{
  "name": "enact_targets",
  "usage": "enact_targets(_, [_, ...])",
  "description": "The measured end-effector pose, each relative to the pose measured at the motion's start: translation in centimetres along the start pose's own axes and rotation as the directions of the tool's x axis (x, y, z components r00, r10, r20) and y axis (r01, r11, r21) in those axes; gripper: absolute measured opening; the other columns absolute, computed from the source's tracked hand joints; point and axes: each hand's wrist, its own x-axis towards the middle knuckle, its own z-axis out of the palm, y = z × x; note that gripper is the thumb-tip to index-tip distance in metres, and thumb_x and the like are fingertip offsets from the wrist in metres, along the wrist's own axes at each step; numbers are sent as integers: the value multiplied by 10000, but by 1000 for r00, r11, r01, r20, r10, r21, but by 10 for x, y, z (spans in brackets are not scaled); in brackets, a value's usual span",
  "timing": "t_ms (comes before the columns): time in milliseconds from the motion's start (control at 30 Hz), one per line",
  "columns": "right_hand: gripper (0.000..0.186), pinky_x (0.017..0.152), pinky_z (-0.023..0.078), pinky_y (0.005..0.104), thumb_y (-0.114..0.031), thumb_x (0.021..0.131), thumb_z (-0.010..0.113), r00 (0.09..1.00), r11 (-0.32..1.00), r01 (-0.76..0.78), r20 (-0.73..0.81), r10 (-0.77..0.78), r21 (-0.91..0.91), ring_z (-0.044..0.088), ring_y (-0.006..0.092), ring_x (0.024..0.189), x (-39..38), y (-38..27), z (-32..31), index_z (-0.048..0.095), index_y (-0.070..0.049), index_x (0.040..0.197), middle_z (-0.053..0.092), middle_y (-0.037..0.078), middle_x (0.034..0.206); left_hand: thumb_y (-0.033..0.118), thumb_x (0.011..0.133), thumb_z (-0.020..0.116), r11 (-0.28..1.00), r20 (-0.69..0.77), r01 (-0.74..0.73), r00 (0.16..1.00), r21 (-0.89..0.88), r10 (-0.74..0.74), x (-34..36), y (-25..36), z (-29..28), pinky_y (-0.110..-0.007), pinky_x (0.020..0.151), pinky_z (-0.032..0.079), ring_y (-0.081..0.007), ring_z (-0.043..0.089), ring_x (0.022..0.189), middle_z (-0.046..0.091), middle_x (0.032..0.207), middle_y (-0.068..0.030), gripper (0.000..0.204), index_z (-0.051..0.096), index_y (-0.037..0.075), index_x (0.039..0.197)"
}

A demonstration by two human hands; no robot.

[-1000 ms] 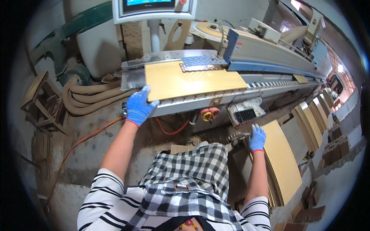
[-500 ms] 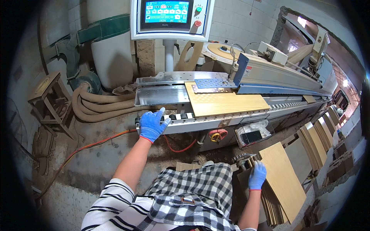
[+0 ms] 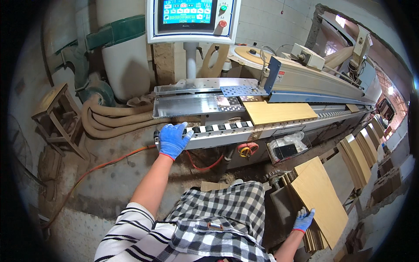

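Note:
My left hand (image 3: 173,140), in a blue glove, lies over the near left end of the machine's roller rail (image 3: 209,139). Its fingers are stretched out and it holds nothing. At lower right, my right hand (image 3: 302,219), also gloved in blue, is at the left edge of the top wooden panel (image 3: 321,198) of a stack. Its fingers look apart, up against the edge, and I see no firm grip. Another light wood panel (image 3: 279,112) lies flat on the edge-banding machine (image 3: 323,81), partly under its blue guide plate (image 3: 244,91).
A control screen (image 3: 187,13) stands at the back. Ribbed hoses (image 3: 104,124) and a wooden stool (image 3: 59,118) are on the left. A wire basket (image 3: 288,148) hangs on the machine's front. More panels (image 3: 351,161) stand at right, and an orange hose (image 3: 104,165) crosses the floor.
The panel on the machine has slid right along the rail. My right hand has moved down the stack's edge toward me. My left hand has stayed on the rail's end.

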Motion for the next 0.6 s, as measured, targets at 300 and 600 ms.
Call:
enact_targets(300, [456, 548, 481, 301, -515, 779, 692, 997, 963, -72, 54, 60, 261, 575, 175, 651, -68, -4, -14, 606, -100, 944, 634, 49, 802, 409, 814, 624, 1000, 59, 15, 998, -16, -14, 1, -3, -4, -396, 771, 465, -277, 602, 765, 681, 908, -101, 387, 673, 79, 1009])
enact_targets(600, [188, 512, 456, 282, -247, 874, 636, 988, 972, 40, 136, -73, 231, 522, 133, 544, -82, -21, -37, 596, -74, 933, 647, 45, 771, 364, 830, 620, 990, 12, -83, 996, -113, 85, -13, -8, -14, -427, 1031, 337, -293, 518, 1136, 590, 1197, -115, 494, 546, 92, 1237])
